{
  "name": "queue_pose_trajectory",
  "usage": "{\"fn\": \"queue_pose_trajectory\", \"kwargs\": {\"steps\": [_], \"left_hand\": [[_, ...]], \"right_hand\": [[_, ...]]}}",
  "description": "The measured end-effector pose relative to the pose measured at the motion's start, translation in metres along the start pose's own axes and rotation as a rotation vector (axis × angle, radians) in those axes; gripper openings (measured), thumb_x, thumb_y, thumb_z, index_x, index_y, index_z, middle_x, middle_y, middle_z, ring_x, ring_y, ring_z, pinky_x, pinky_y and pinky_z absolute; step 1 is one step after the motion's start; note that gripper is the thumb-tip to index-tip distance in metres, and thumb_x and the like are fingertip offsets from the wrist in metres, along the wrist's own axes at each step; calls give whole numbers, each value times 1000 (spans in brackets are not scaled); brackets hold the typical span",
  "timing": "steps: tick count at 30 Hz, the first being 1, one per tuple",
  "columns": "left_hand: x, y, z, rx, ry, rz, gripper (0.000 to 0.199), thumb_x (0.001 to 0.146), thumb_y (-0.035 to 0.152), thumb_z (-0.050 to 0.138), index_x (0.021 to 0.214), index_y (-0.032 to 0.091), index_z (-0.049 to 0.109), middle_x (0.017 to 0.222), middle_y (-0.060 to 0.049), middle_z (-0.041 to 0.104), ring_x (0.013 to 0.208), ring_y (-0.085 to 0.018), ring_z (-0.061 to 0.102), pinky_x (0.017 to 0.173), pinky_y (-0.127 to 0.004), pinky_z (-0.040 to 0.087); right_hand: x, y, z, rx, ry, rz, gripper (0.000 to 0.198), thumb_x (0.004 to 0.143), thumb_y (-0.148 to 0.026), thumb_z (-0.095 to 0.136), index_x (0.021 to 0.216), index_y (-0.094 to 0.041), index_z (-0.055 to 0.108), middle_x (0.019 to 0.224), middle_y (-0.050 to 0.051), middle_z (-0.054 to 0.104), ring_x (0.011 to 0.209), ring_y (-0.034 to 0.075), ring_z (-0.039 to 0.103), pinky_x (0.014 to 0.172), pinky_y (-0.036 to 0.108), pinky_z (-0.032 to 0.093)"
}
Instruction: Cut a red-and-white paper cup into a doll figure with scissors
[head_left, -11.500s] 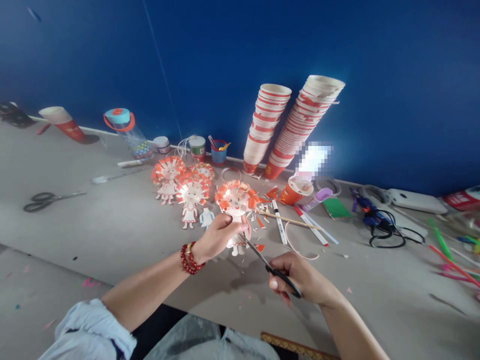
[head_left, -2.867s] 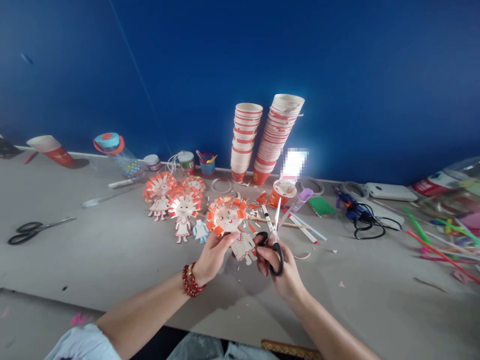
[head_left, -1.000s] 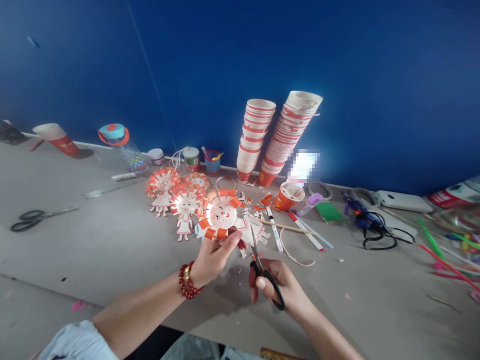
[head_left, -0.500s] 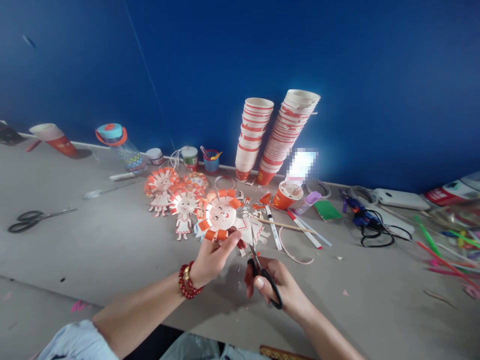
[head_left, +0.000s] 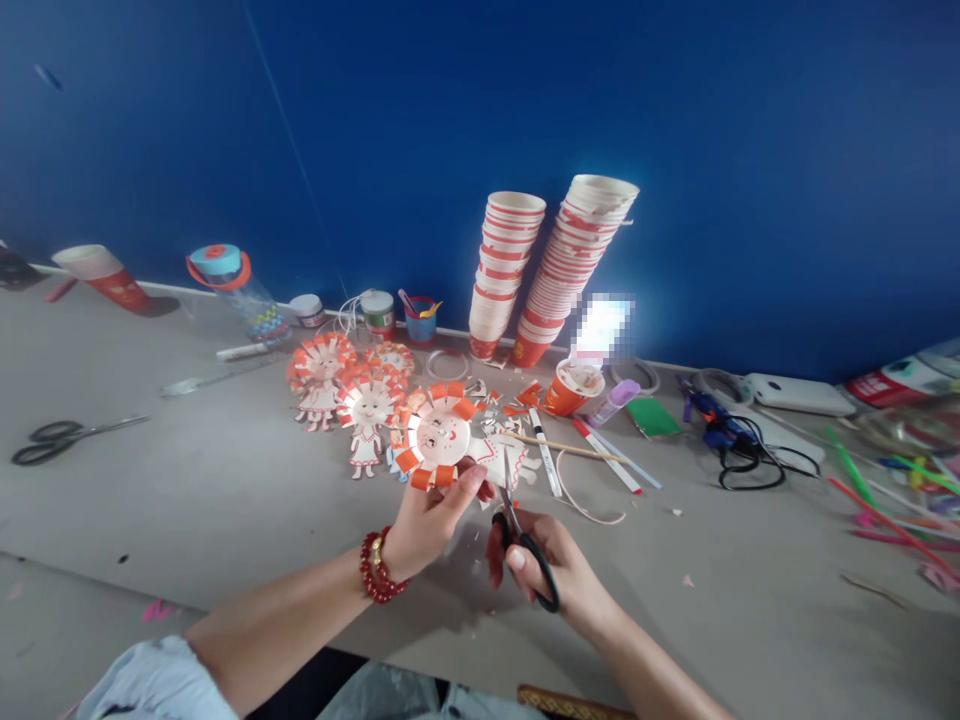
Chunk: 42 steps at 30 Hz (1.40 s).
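Pinched in my left hand is a paper doll with a smiling face, orange curled strips round its head and a white dress with red trim. Black-handled scissors are in my right hand, thumb and fingers in the loops. Their blades meet the doll's white body; whether they are fully closed I cannot make out. Just left of the held doll, a second paper doll lies on the table, with another paper doll behind it.
Two tall stacks of paper cups stand by the blue wall. Another pair of scissors lies at the far left. Markers, paper scraps and an orange cup sit beyond my hands. A blue glue gun with a cord lies to the right.
The held doll has turned slightly and sits a little lower at its head. The scissors stay at its body. The whole view has shifted slightly.
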<state>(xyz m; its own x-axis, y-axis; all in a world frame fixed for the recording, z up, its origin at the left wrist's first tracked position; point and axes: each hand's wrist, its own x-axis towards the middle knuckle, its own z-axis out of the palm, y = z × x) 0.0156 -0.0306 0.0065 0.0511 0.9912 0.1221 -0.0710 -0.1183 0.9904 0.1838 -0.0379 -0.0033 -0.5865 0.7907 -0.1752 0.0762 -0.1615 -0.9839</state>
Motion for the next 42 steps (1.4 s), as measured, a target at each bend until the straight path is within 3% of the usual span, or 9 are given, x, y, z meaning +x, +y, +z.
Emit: {"fn": "queue_pose_trajectory", "kwargs": {"steps": [25, 42], "left_hand": [[0, -4, 0, 13, 16, -6, 25, 88, 32, 52, 70, 16, 61, 70, -4, 65, 73, -17, 63, 71, -28, 51], [1, 3, 0, 79, 30, 16, 26, 89, 29, 49, 68, 19, 61, 69, -3, 65, 71, -16, 62, 72, -28, 51]], "right_hand": [[1, 5, -3, -84, 30, -2, 58, 70, -71, 55, 68, -13, 57, 51, 2, 58, 46, 11, 47, 44, 20, 31], [0, 8, -2, -79, 52, -15, 60, 71, -74, 53, 60, -15, 51, 46, 1, 52, 42, 9, 41, 42, 21, 27]]}}
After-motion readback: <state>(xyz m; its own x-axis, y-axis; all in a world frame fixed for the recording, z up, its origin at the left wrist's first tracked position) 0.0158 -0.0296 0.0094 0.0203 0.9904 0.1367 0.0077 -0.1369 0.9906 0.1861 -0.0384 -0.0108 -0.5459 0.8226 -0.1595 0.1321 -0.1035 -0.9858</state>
